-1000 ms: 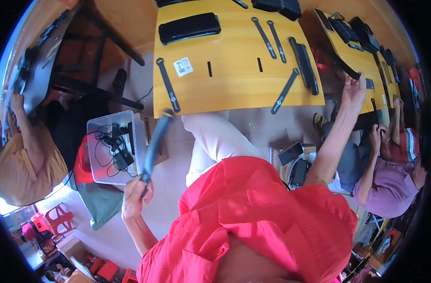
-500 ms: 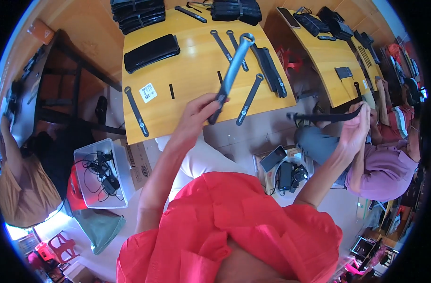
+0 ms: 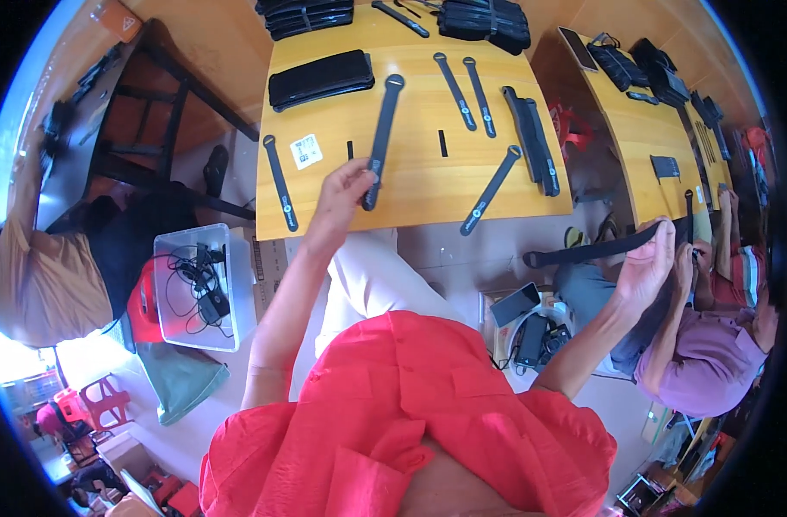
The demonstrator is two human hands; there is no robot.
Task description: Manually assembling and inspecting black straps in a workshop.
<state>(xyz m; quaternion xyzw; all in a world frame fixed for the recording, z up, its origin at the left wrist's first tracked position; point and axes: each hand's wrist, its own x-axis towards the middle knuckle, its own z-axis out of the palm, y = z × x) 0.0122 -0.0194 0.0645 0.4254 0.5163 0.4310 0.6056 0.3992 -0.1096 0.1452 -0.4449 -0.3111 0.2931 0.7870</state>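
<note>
My left hand (image 3: 346, 185) grips the near end of a long black strap (image 3: 383, 121) that lies flat on the yellow wooden table (image 3: 410, 185), pointing away from me. My right hand (image 3: 647, 258) reaches out to the right, past the table's corner, with its fingers closed on a second black strap (image 3: 583, 252) held level in the air. Several more black straps lie on the table: one at the left edge (image 3: 279, 181), two near the back (image 3: 462, 86), one diagonal near the front (image 3: 492, 188).
A flat black pouch (image 3: 320, 77) and a white label (image 3: 305, 151) lie on the table, with black stacks (image 3: 484, 19) behind. A clear bin of cables (image 3: 199, 289) stands at left. A person in purple (image 3: 712, 362) sits right; another yellow table (image 3: 652, 129) is beyond.
My left hand has carried the strap from low beside the bin up onto the table and laid it down. My right hand has taken a second strap and swung right.
</note>
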